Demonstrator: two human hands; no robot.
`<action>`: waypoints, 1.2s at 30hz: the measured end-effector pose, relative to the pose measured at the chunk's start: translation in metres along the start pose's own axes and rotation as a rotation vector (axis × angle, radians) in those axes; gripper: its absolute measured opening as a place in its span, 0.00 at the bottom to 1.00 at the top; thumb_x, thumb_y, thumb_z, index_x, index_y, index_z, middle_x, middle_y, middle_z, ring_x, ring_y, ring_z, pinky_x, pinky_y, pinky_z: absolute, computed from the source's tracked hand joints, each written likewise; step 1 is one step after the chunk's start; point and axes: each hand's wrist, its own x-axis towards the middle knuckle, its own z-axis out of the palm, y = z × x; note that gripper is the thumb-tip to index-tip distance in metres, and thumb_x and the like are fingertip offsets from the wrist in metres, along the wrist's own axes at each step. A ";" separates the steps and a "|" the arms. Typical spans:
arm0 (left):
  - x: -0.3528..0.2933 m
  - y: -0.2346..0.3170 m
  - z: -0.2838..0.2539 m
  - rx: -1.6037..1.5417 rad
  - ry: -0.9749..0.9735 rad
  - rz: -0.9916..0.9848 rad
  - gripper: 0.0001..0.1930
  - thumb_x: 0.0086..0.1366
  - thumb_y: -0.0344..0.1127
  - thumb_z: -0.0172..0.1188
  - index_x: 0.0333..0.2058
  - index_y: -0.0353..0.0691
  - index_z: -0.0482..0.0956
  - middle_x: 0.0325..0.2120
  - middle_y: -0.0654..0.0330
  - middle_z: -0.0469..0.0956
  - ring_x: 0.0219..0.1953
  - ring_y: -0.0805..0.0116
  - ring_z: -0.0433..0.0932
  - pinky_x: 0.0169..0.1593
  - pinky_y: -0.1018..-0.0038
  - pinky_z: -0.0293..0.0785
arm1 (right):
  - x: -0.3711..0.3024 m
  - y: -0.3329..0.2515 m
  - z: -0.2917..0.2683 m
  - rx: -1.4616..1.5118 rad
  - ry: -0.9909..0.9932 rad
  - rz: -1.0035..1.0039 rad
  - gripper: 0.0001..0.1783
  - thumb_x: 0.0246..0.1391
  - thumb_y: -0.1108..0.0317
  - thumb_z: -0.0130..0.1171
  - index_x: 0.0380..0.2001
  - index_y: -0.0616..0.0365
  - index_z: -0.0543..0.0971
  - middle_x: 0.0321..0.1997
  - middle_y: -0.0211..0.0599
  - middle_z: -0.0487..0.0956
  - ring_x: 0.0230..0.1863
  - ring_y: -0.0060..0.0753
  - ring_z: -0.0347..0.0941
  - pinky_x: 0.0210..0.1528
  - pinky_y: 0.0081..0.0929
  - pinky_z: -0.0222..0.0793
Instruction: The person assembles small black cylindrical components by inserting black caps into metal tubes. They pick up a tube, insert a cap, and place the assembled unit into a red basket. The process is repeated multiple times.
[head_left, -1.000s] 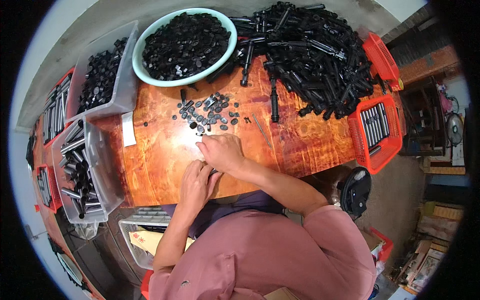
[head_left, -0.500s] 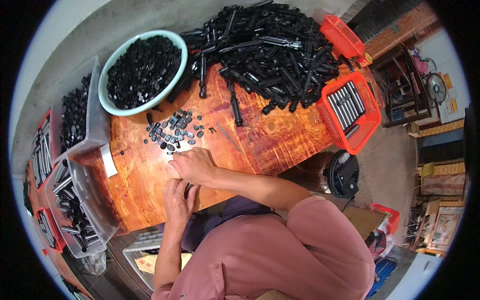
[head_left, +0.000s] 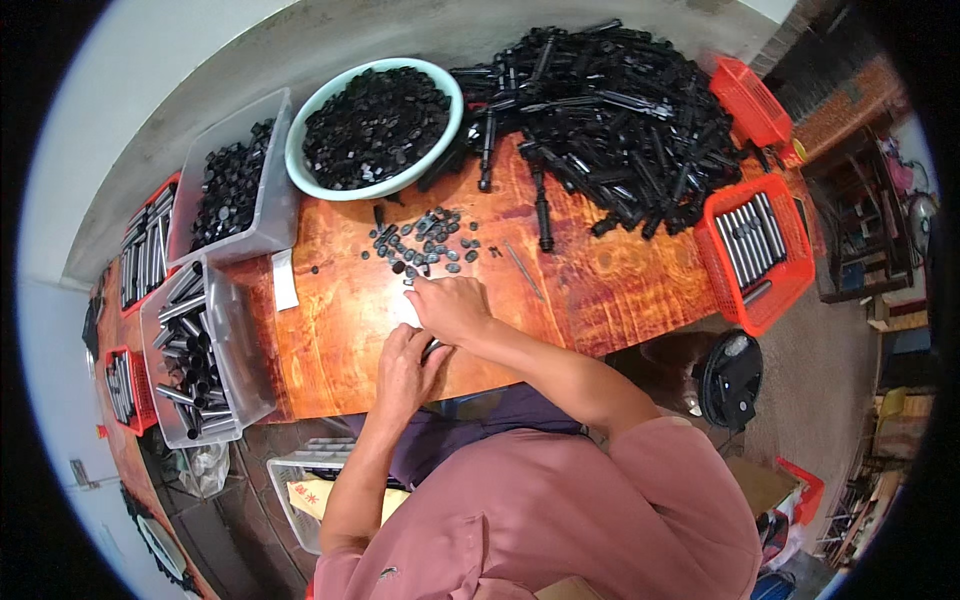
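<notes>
Near the front edge of the table, my left hand (head_left: 404, 366) is closed around a dark tube-like piece (head_left: 433, 348), of which only a short part shows between thumb and fingers. My right hand (head_left: 455, 312) is just above and touching it, fingers curled; whatever they hold is hidden. By the right fingertips lies a small dark piece (head_left: 408, 282). Beyond the hands, small black oval parts (head_left: 425, 240) are scattered loosely on the wooden table (head_left: 590, 300). A thin metal rod (head_left: 524, 270) lies to their right.
A pale green basin (head_left: 292, 165) of black parts stands at the back, beside a large heap of black flashlight-like tubes (head_left: 630, 130). Clear bins (head_left: 262, 385) hold parts at left. A red basket (head_left: 745, 315) of silver tubes sits at right. A white paper strip (head_left: 285, 280) lies left.
The head view has turned, so the whole scene sits further right in the picture and more shows at left. Both hands stay together over the table edge, their grip nearly the same.
</notes>
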 end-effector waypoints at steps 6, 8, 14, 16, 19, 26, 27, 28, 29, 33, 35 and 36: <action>-0.002 0.004 0.000 0.028 0.010 0.032 0.13 0.56 0.32 0.73 0.39 0.34 0.84 0.27 0.53 0.72 0.32 0.53 0.73 0.38 0.62 0.71 | -0.003 0.000 -0.002 0.011 -0.022 -0.021 0.17 0.64 0.57 0.55 0.30 0.60 0.81 0.21 0.47 0.82 0.22 0.50 0.82 0.26 0.47 0.76; -0.003 0.001 0.003 0.020 0.027 0.074 0.13 0.56 0.31 0.72 0.39 0.34 0.83 0.28 0.53 0.72 0.33 0.53 0.73 0.39 0.61 0.71 | -0.004 0.001 0.005 0.006 0.027 -0.010 0.16 0.62 0.58 0.58 0.25 0.57 0.80 0.21 0.44 0.82 0.22 0.48 0.80 0.25 0.45 0.74; -0.004 -0.004 0.007 0.134 -0.011 0.084 0.12 0.59 0.34 0.69 0.40 0.36 0.82 0.31 0.55 0.72 0.35 0.55 0.72 0.40 0.62 0.69 | -0.004 0.001 0.002 0.019 0.051 0.004 0.16 0.61 0.59 0.60 0.22 0.57 0.79 0.21 0.46 0.81 0.19 0.49 0.79 0.23 0.44 0.73; -0.007 -0.002 0.005 0.200 -0.032 0.074 0.12 0.60 0.35 0.69 0.40 0.37 0.82 0.32 0.56 0.73 0.36 0.57 0.72 0.42 0.64 0.70 | -0.003 -0.001 0.003 -0.012 0.045 0.036 0.17 0.62 0.57 0.59 0.23 0.57 0.80 0.19 0.44 0.81 0.20 0.48 0.79 0.24 0.42 0.72; -0.004 -0.001 0.002 0.149 0.014 0.060 0.14 0.60 0.37 0.69 0.43 0.36 0.83 0.31 0.55 0.73 0.36 0.55 0.73 0.41 0.62 0.71 | 0.001 -0.004 -0.006 0.179 0.042 0.139 0.18 0.62 0.54 0.59 0.26 0.56 0.81 0.20 0.42 0.82 0.24 0.48 0.81 0.28 0.43 0.74; -0.001 -0.021 0.002 -1.064 0.341 -0.593 0.18 0.74 0.39 0.58 0.55 0.35 0.78 0.31 0.58 0.80 0.32 0.70 0.79 0.35 0.70 0.77 | -0.035 0.025 -0.014 0.630 0.152 0.282 0.14 0.64 0.59 0.59 0.33 0.60 0.81 0.24 0.35 0.78 0.25 0.28 0.74 0.29 0.32 0.68; -0.005 -0.019 -0.005 -1.361 0.287 -0.671 0.16 0.77 0.41 0.51 0.54 0.36 0.76 0.32 0.58 0.80 0.32 0.70 0.79 0.36 0.72 0.78 | -0.045 0.023 -0.017 0.582 0.147 0.252 0.13 0.63 0.61 0.61 0.32 0.61 0.81 0.24 0.35 0.78 0.25 0.27 0.73 0.29 0.31 0.67; -0.009 -0.020 -0.004 -1.516 0.324 -0.705 0.16 0.78 0.42 0.48 0.51 0.37 0.75 0.34 0.56 0.80 0.32 0.68 0.79 0.37 0.71 0.79 | -0.052 0.021 -0.019 0.550 0.128 0.201 0.11 0.62 0.64 0.62 0.32 0.61 0.80 0.24 0.35 0.78 0.25 0.26 0.73 0.29 0.30 0.67; -0.012 -0.025 0.000 -1.639 0.276 -0.714 0.18 0.78 0.44 0.48 0.54 0.36 0.74 0.35 0.56 0.80 0.33 0.67 0.79 0.40 0.70 0.80 | -0.058 0.017 -0.020 0.518 0.111 0.149 0.09 0.60 0.66 0.64 0.32 0.62 0.80 0.25 0.35 0.78 0.25 0.26 0.72 0.29 0.29 0.67; -0.022 -0.032 0.014 -1.871 0.172 -0.692 0.22 0.77 0.49 0.48 0.58 0.38 0.72 0.37 0.55 0.81 0.34 0.66 0.78 0.44 0.69 0.78 | -0.061 0.009 -0.021 0.418 0.067 0.048 0.07 0.56 0.70 0.66 0.31 0.62 0.80 0.26 0.38 0.78 0.25 0.30 0.73 0.29 0.30 0.68; -0.024 -0.024 0.010 -1.943 0.169 -0.688 0.23 0.77 0.50 0.49 0.58 0.38 0.72 0.37 0.55 0.81 0.34 0.67 0.78 0.43 0.70 0.78 | -0.061 0.008 -0.020 0.381 0.063 0.023 0.07 0.55 0.70 0.66 0.31 0.62 0.79 0.27 0.40 0.78 0.25 0.33 0.75 0.29 0.31 0.69; -0.025 -0.021 0.007 -1.975 0.156 -0.677 0.23 0.77 0.50 0.49 0.58 0.38 0.72 0.37 0.55 0.80 0.34 0.67 0.78 0.43 0.70 0.77 | -0.061 0.008 -0.020 0.367 0.067 0.007 0.06 0.55 0.71 0.66 0.31 0.62 0.79 0.27 0.40 0.79 0.26 0.35 0.75 0.30 0.32 0.70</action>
